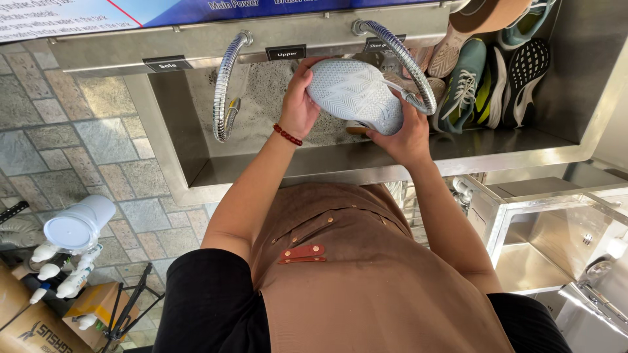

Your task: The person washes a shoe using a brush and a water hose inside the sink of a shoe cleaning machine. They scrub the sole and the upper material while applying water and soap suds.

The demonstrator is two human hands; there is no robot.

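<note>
The white shoe [356,93] is held over the steel sink [196,167], and it hides most of the fingers on both hands. The left hand [299,104] is wrapped tight on the shoe's left end, with a red bead band [287,134] on its wrist. The right hand [404,136] is clamped on the shoe from below, at the shoe's right end. A bendy metal hose [409,65] curls just over the shoe's right side and covers part of it; its tip cannot be seen well. Another bendy hose [222,88] hangs well to the left of the shoe, with open sink room between them. To the right of the shoe, a pile of other shoes [487,72] lies in the sink; some are cut off at the top edge. Below the shoe, a brown apron [353,274] hides the floor.
</note>
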